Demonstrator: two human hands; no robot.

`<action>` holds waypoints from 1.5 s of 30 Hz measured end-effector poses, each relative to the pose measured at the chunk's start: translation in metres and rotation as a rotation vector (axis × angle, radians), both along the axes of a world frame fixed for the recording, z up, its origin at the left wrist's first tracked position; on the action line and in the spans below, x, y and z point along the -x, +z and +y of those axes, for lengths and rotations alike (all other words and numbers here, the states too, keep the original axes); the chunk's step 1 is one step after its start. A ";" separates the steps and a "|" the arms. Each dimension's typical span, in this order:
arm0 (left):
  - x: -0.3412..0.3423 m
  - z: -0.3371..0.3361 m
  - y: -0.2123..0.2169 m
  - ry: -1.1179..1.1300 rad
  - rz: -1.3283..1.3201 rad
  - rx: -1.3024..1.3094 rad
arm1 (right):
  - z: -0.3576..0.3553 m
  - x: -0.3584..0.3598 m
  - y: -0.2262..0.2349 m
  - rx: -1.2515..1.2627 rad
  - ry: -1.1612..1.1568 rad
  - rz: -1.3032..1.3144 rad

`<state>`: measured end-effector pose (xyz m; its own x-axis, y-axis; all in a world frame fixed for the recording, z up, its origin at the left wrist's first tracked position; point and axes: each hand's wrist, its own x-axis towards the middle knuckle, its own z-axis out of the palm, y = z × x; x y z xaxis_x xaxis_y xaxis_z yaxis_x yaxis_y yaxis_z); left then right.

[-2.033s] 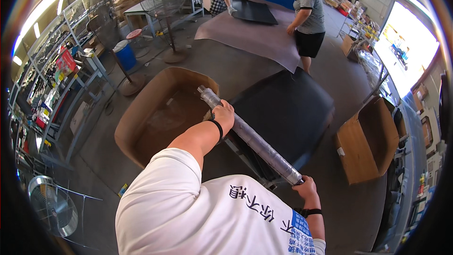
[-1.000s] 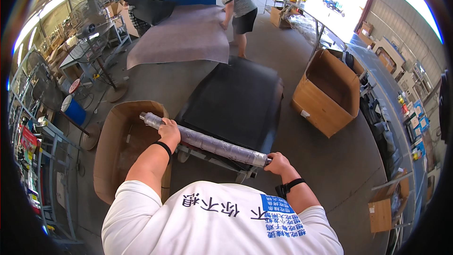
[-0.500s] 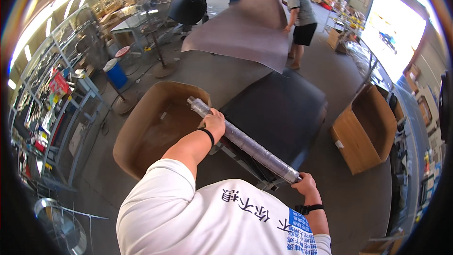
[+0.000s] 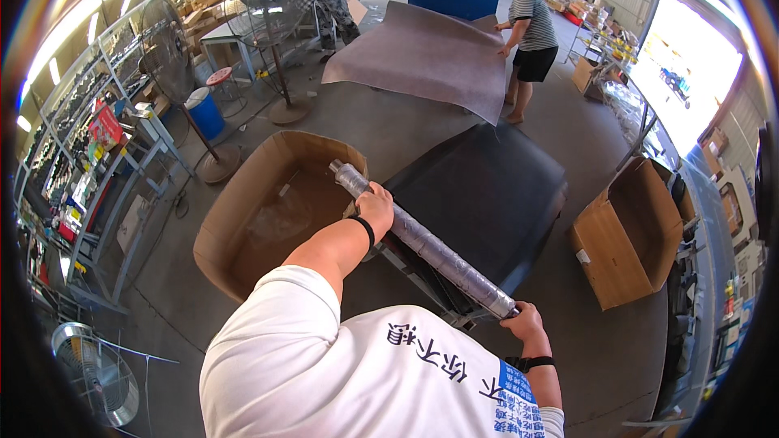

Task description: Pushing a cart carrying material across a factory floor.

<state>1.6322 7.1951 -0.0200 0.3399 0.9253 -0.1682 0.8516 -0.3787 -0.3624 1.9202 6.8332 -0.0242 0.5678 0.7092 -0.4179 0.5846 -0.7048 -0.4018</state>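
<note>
With the roll's middle as your clock centre, you are holding the long, shiny-wrapped roll (image 4: 442,255) slantwise, one end pointing to about 10 o'clock and the other to 4. Your left hand (image 4: 375,209) is gripping the barrel just short of the upper end, while your right hand (image 4: 525,321) is grasping the lower tip; I can't tell how tightly. A black sheet (image 4: 487,195) is lying at 2 o'clock; whether the roll is touching it, I can't tell. An open cardboard box (image 4: 223,203) is sitting at 9 o'clock, the upper end showing across its rim.

For a steady hold, try to be sharing the weight evenly. The wrap is probably slippery, so a full palm is likely serving you better than fingertips. Be watching that upper end near the rim, since it could be catching there.
</note>
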 end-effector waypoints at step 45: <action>0.003 -0.010 0.010 -0.018 -0.020 0.042 | -0.002 -0.018 -0.034 -0.057 0.011 0.020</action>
<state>1.6287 7.1852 -0.0105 0.3597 0.9113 -0.2002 0.8515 -0.4084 -0.3289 1.9384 6.8313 -0.0584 0.5515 0.7383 -0.3882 0.5838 -0.6740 -0.4525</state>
